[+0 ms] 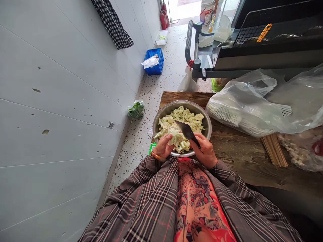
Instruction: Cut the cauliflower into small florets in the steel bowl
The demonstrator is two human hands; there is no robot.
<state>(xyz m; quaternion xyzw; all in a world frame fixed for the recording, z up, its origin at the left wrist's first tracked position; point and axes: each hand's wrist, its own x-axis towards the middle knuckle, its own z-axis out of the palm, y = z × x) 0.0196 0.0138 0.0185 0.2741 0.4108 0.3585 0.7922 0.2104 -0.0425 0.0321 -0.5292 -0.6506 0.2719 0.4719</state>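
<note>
A round metal bowl (208, 125) full of cut cauliflower pieces (186, 115) stands at the left end of the wooden table. Over its near left part, my left hand (163, 146) is closed round a pale cauliflower piece (176, 137). My right hand (205, 150) grips the handle of a dark, broad-bladed knife (186, 129) above the bowl's near right part. The blade points up and left, close to the held piece. Whether blade and piece touch is hard to tell.
Clear plastic bags (249, 104) with white foam netting lie on the wooden table (227, 148), right of the bowl, beside wooden sticks (274, 150). A black-handled cart (209, 72) stands behind. Bagged greens (136, 109) and a blue crate (154, 67) rest on the floor by the left wall.
</note>
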